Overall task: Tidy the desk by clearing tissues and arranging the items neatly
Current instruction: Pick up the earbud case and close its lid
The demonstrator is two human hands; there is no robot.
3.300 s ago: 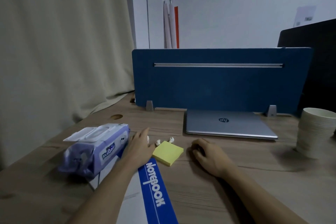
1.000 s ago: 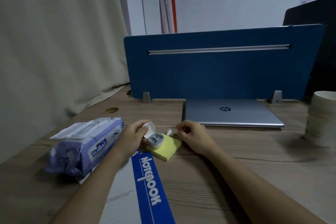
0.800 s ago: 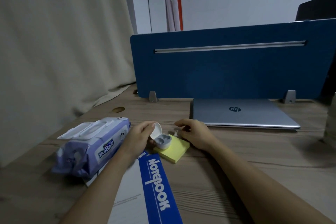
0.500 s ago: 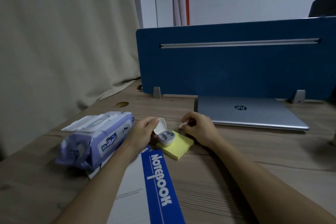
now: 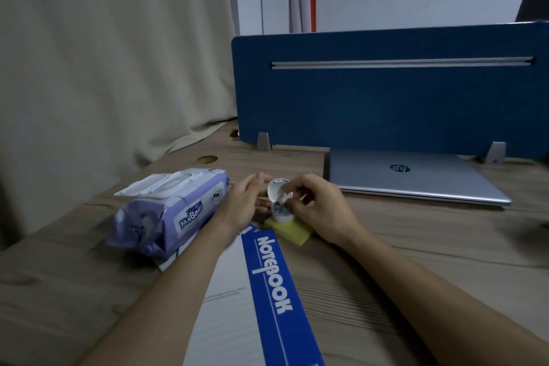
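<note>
- The small white plastic earbud case (image 5: 279, 205) stands with its round lid open, between the two hands, and its base rests on the yellow square pad of sticky notes (image 5: 288, 227).
- Inside the case one grey socket is visible; a small white earbud (image 5: 285, 195) is at the mouth of the case, but I cannot tell if it already sits in its socket.
- The left hand (image 5: 246, 202) is beside the case on its left, with fingers lightly curled toward the lid and the base; it seems to steady the case, but the contact itself is partly hidden.
- The right hand (image 5: 319, 205) is on the right of the case, fingers curled, and the fingertips (image 5: 292, 200) pinch the earbud over the opening.
- The purple soft pack of wet wipes (image 5: 169, 211) lies just left of the left hand, with its white flip lid closed on top, so the contents are not visible.
- The white notebook with a blue band and the word "Notebook" (image 5: 267, 282) lies under the left forearm, near the person; the pack of wipes rests on its far left corner.
- The closed silver laptop (image 5: 416, 178) lies beyond the right hand, just before the blue felt divider panel (image 5: 386, 104).
- All things rest on the wooden bench (image 5: 416, 246).
</note>
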